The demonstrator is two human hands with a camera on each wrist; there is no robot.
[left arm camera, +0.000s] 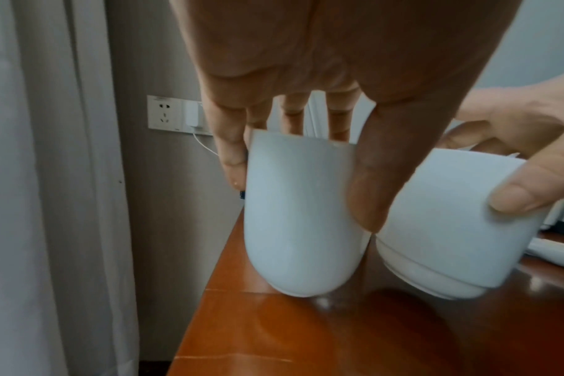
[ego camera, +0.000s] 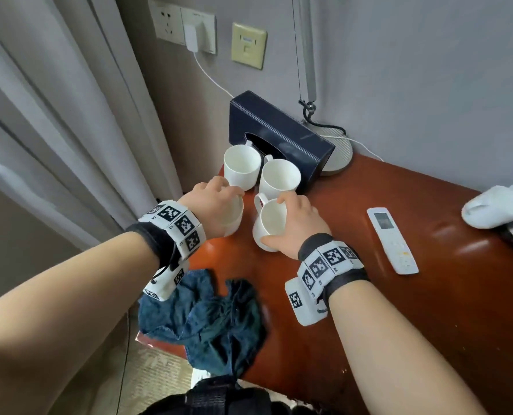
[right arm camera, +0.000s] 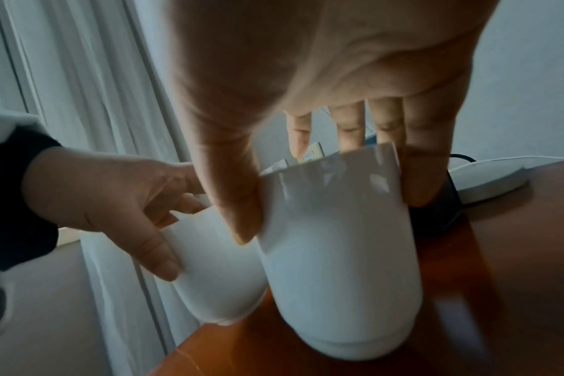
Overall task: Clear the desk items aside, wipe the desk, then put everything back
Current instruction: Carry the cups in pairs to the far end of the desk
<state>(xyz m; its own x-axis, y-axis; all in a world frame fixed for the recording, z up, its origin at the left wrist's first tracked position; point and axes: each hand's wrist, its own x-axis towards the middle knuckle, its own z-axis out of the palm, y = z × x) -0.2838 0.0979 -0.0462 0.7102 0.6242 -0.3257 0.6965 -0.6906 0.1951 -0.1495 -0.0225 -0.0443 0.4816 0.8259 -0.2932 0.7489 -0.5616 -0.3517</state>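
Gripping from above: left hand [ego camera: 211, 202] is clamping the rim of one white mug [left arm camera: 301, 216], thumb on the near wall, fingers [left arm camera: 230, 150] over the far side. Right hand [ego camera: 298, 224] is holding a second mug [ego camera: 268, 224] likewise, its handle pointing away. Both mugs are hanging tilted just above the desk [ego camera: 399, 310], almost touching. Beyond the grips two more mugs [ego camera: 241, 166] are standing against a dark tissue box [ego camera: 282, 133]. Nearer the body a blue cloth [ego camera: 207, 324] is lying crumpled; right of the right grip, a remote [ego camera: 393, 241].

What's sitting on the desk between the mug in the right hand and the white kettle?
A white remote control lies there on the desk, between the right hand's mug and the kettle. The head view shows it.
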